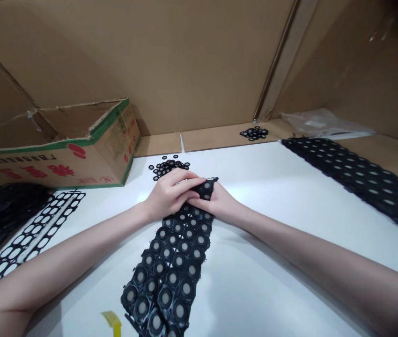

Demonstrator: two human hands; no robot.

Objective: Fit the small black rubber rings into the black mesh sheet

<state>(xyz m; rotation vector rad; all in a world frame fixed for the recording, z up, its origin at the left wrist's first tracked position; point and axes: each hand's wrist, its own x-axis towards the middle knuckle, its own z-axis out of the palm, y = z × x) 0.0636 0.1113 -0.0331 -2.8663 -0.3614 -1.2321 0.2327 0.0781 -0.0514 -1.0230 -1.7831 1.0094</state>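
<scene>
A long black rubber sheet of moulded rings (171, 267) lies on the white table (272, 196), running from the near edge up to my hands. My left hand (169, 194) lies over its far end with fingers curled and pressed onto the sheet. My right hand (220, 201) grips the same far end from the right, its fingers tucked under the left hand. Just beyond my hands sits a small heap of loose black rings (167, 166).
A torn cardboard box (90, 150) stands at the left. Emptied black frames (26, 234) lie at the left edge. A second black ring sheet (364, 178) stretches along the right. Another ring pile (254, 133) and a clear plastic bag (321, 122) sit at the back. Cardboard walls surround the table.
</scene>
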